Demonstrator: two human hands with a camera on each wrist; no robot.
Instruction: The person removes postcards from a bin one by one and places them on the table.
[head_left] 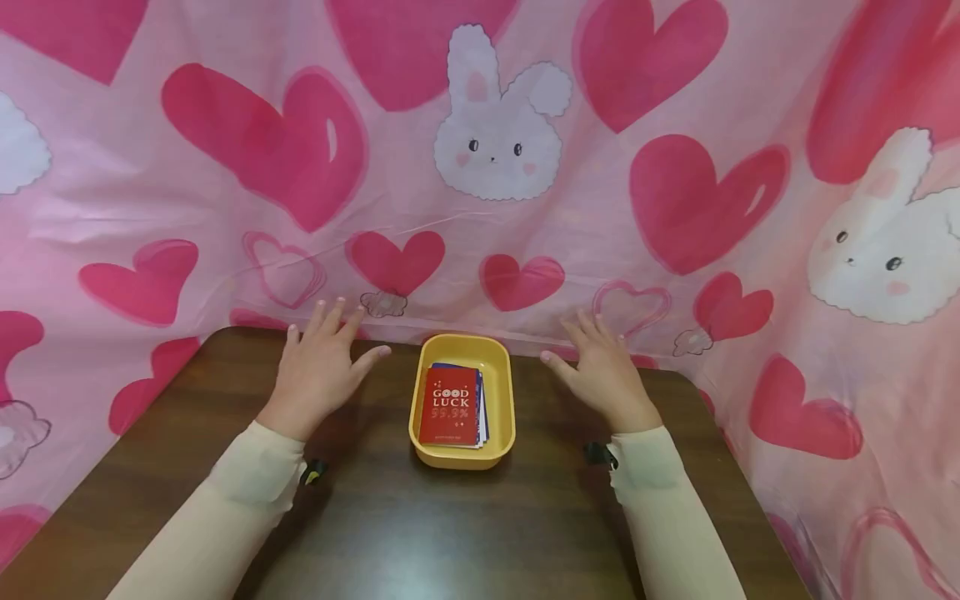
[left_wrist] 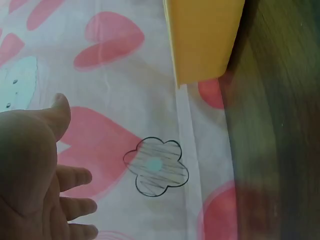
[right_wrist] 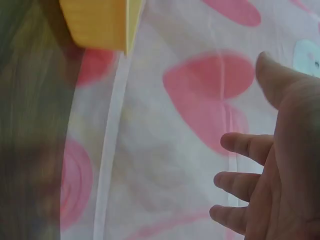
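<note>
A yellow rectangular tray [head_left: 507,400] sits on the dark wooden table between the two hands. Inside it lies a small stack of cards, the top one a red card [head_left: 450,408] printed "GOOD LUCK 99.9%", with blue and white edges showing beneath. To the left of the tray, my left hand [head_left: 317,375] is spread with nothing in it. My right hand [head_left: 600,375] is likewise spread and holds nothing, on the tray's right side. In both wrist views, the thumb and several fingers appear apart, with the yellow tray's outer wall [left_wrist: 205,40] nearby.
Behind the wooden table [head_left: 420,533] hangs a pink cloth [head_left: 585,217] printed with hearts and white rabbits, which also wraps around both sides. Its lower part meets the table's back edge. Dark bands show at both sleeve cuffs.
</note>
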